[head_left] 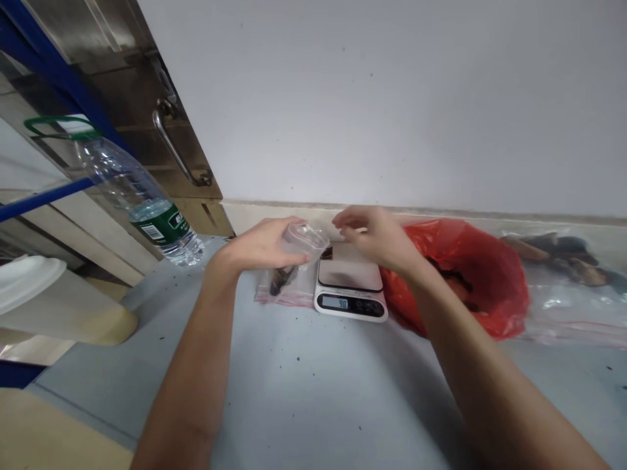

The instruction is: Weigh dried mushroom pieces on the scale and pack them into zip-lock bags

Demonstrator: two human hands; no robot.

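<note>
Left hand [262,241] above the surface [304,391], grip closed round a clear plastic cup [308,243], which is tilted with its mouth toward the right hand [375,234]. Cup hangs just beside the far left corner of a white kitchen scale [350,275], off the pan; display lit, digits too blurred to read for certain. Right hand over the far side of the scale, fingers bent, grip narrow, thumb near the fingertips; cannot tell whether anything is pinched there. Beneath the cup, a clear zip bag [304,287] lies flat with a dark piece [283,281] showing in it. Right of the scale, close by, an open red plastic bag [502,287], brown pieces [458,287] inside, partly hidden by the right forearm. Farther right, a second clear bag [553,303] holding dark and brown pieces. At the left, a large water bottle [147,202], green label and green carrying loop, partly filled; nearer, a white-lidded container [59,307] with something yellowish at its base. Dark specks scattered over the grey surface; white wall [382,98] behind
</note>
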